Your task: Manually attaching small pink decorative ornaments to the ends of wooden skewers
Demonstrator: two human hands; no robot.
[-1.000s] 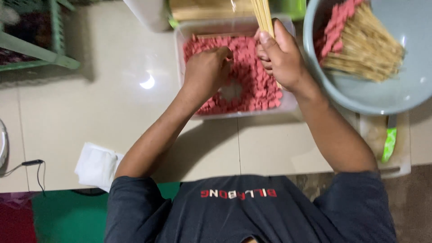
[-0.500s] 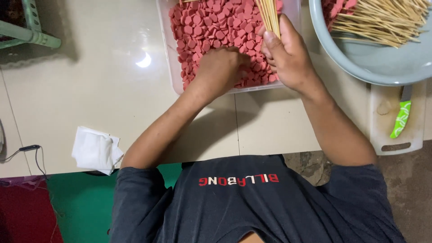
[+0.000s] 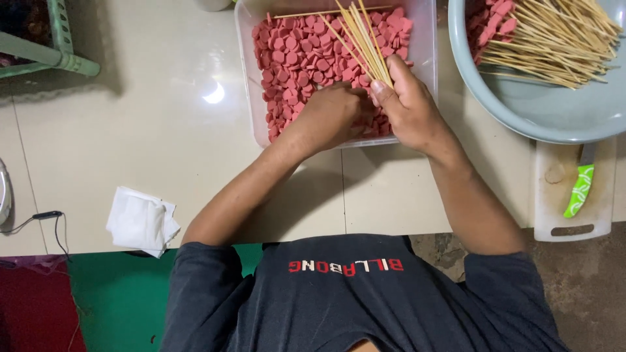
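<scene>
On a pale floor, right hand [image 3: 407, 107] grips skewers [image 3: 362, 39]; left hand [image 3: 336, 117] pinches among pink slices [image 3: 297, 58] in a tub [image 3: 424, 39].

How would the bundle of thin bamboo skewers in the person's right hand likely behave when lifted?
The bundle of thin bamboo skewers is probably light and fairly stiff: the sticks stay straight above the right hand. They fan apart at the tips, so loose ones may slip out. Being round, dropped ones would likely roll.

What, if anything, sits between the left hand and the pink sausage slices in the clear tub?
Nothing visible does. The left hand already rests on the pink slices inside the clear tub, beside the right hand, which grips a bundle of bamboo skewers over the same tub.
</scene>
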